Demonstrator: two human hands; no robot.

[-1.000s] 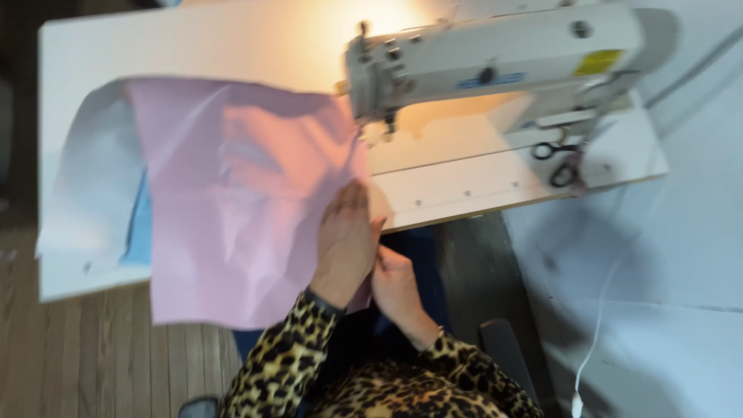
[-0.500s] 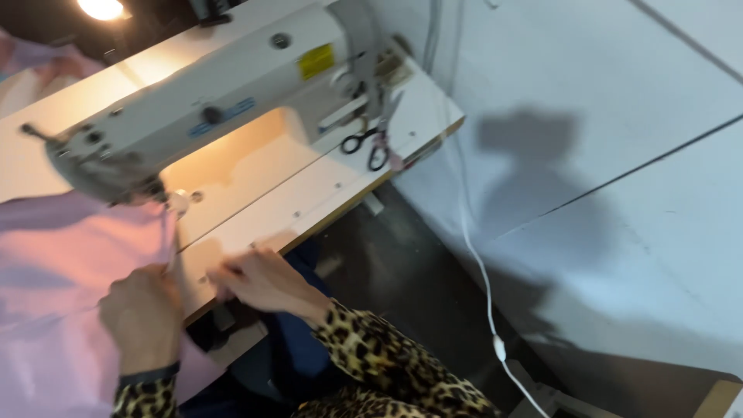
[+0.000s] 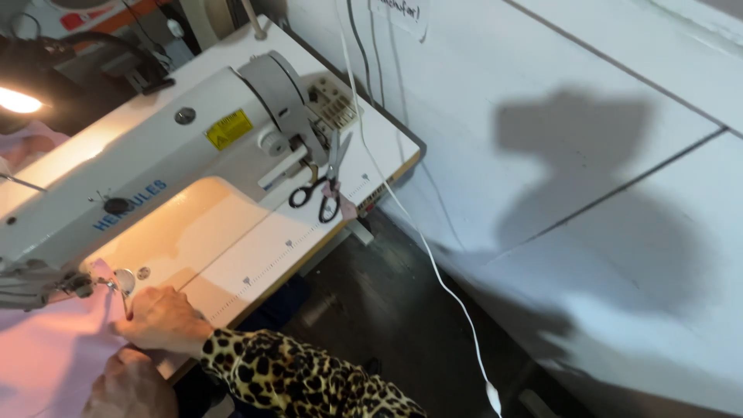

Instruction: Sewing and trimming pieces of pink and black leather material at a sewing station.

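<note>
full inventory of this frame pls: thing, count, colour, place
sewing machine: 1, white with a yellow label, on the table, left half of view
table: 1, white top with a ruler strip along its front edge, under the machine
pink fabric: 1 piece, pale pink, on the table at the needle, lower left
scissors: 1 pair, black handles, on the table to the right of the machine
lamp: 1, lit, warm glow, upper left edge
white cord: 1, hangs from the top past the table edge to the floor
wall: white panels, right side, with shadows on it
right hand: on the fabric beside the needle, leopard-print sleeve
left hand: on the fabric, bottom edge, partly cut off
</note>
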